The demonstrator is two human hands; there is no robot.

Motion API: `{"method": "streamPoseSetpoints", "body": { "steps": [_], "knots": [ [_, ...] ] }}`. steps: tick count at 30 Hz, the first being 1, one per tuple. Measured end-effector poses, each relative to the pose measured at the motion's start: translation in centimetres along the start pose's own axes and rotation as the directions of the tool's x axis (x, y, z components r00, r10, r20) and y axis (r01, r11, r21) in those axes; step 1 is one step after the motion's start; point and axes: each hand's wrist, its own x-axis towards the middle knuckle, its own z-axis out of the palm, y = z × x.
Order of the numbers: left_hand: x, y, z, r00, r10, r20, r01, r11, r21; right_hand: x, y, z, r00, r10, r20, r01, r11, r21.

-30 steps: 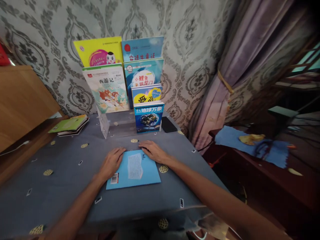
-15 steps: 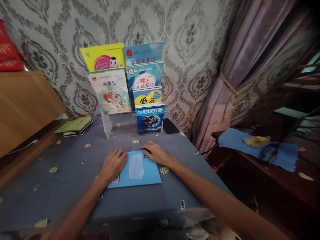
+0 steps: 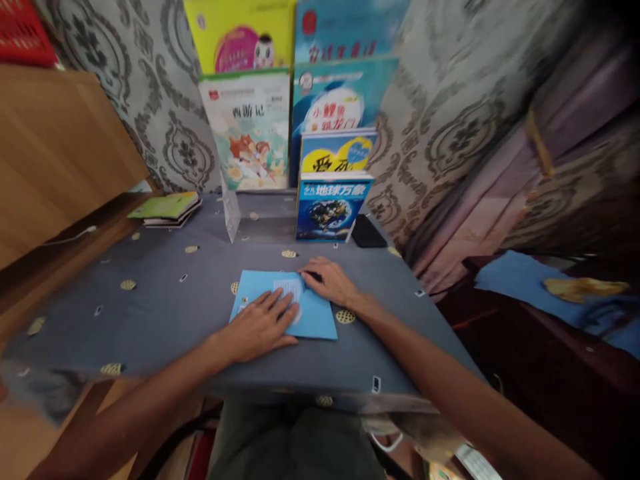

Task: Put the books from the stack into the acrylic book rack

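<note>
Two bare hands work apart over a blue book [image 3: 317, 325] lying flat on a patterned gray tablecloth [image 3: 165, 313] at the center of the frame. The left hand [image 3: 265, 325], its forearm slanting in from the lower left, lies palm down across the book, fingers extended and covering part of a pale printed panel. The right hand [image 3: 327, 280], its arm reaching up from the lower right, curls at the book's upper right corner; whether it grips the edge cannot be told.

Just beyond, at upper center, books stand in tiers on a clear rack [image 3: 231, 217]. A dark flat device [image 3: 369, 232] lies right of it. Left of the rack is a small stack of booklets [image 3: 167, 208], near a wooden cabinet [image 3: 70, 147]; a tied curtain [image 3: 490, 173] hangs at upper right.

A white-and-green cover [image 3: 250, 133] reads 西游记, a teal one [image 3: 373, 93] 小鲤鱼跳龙门, and the front globe book [image 3: 330, 213] 少儿 地球万象. The print on the blue book is too small to read.
</note>
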Motion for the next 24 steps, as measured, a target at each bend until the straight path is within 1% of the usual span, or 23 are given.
{"method": "streamPoseSetpoints", "body": {
  "steps": [2, 6, 8, 11, 13, 14, 16, 18, 19, 21, 24],
  "knots": [
    [-0.3, 0.3, -0.2, 0.998, 0.033, -0.044, -0.031, 0.998, 0.046, 0.1, -0.1, -0.1, 1.0, 0.02, 0.005, -0.02, 1.0, -0.004],
    [-0.6, 0.5, -0.6, 0.987, 0.071, -0.142, -0.054, 0.991, 0.12, 0.2, -0.2, -0.5, 0.997, 0.064, 0.042, -0.064, 0.998, -0.004],
    [-0.5, 0.3, -0.6, 0.977, 0.095, -0.189, -0.068, 0.987, 0.145, 0.1, -0.2, -0.7, 0.997, 0.062, 0.054, -0.062, 0.998, -0.008],
    [-0.5, 0.2, -0.6, 0.966, 0.123, -0.227, -0.089, 0.984, 0.155, 0.2, -0.9, -0.8, 0.997, -0.013, 0.077, 0.011, 1.0, 0.019],
    [-0.5, 0.2, -0.6, 0.957, 0.152, -0.246, -0.117, 0.982, 0.15, 0.5, -1.9, -0.4, 0.98, -0.121, 0.155, 0.109, 0.99, 0.087],
    [-0.5, 0.3, -0.7, 0.952, 0.169, -0.255, -0.135, 0.98, 0.146, 0.9, -2.6, -0.2, 0.961, -0.182, 0.208, 0.157, 0.979, 0.132],
    [-0.6, 0.4, -1.0, 0.941, 0.197, -0.275, -0.166, 0.977, 0.133, 1.9, -3.9, 0.6, 0.905, -0.293, 0.308, 0.235, 0.948, 0.214],
    [-0.6, 0.5, -1.3, 0.934, 0.213, -0.288, -0.184, 0.975, 0.123, 3.4, -5.0, 1.7, 0.862, -0.354, 0.363, 0.277, 0.928, 0.248],
    [-0.6, 0.5, -1.4, 0.931, 0.216, -0.294, -0.188, 0.975, 0.121, 4.2, -5.2, 2.2, 0.849, -0.364, 0.383, 0.285, 0.926, 0.248],
    [-0.7, 0.4, -1.5, 0.925, 0.22, -0.311, -0.192, 0.974, 0.119, 5.6, -5.1, 3.3, 0.846, -0.336, 0.413, 0.266, 0.939, 0.219],
    [-0.9, 0.3, -1.5, 0.921, 0.209, -0.329, -0.19, 0.978, 0.087, 6.5, -3.8, 4.5, 0.872, -0.291, 0.393, 0.223, 0.952, 0.209]
  ]
}}
